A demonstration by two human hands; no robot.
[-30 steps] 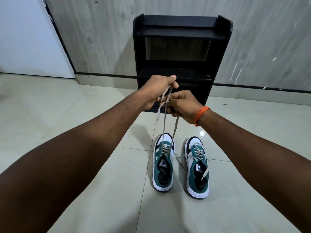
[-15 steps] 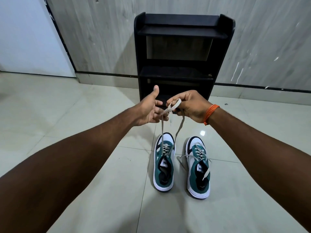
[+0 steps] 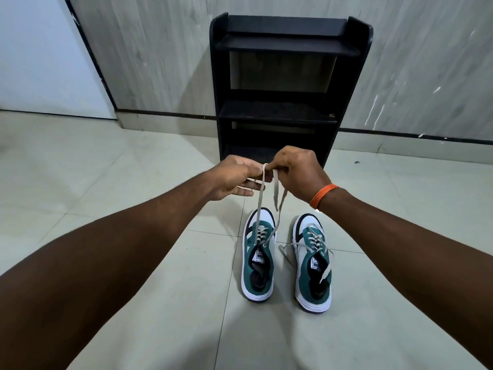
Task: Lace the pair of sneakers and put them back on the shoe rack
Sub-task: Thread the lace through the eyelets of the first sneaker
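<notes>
Two teal-and-white sneakers stand side by side on the tiled floor, toes toward the rack. The left sneaker point(image 3: 258, 260) has its grey lace point(image 3: 260, 202) pulled up taut from the upper eyelets. My left hand point(image 3: 234, 180) and my right hand point(image 3: 298, 172) meet above the toe, both pinching the lace ends, which cross between the fingers. The right sneaker point(image 3: 313, 265) is laced, with its loose ends lying across the tongue and on the floor. The black shoe rack point(image 3: 288, 44) stands behind the hands against the wall, its shelves bare.
Pale green floor tiles point(image 3: 133, 161) spread all around the shoes. A grey wood-grain wall point(image 3: 160, 49) backs the rack, with a white door point(image 3: 40, 54) at the far left. An orange thread band point(image 3: 321, 193) circles my right wrist.
Both hands have come lower and nearer the left sneaker's toe. The lace ends, held apart before, are now crossed between the fingers. The shoes have not moved.
</notes>
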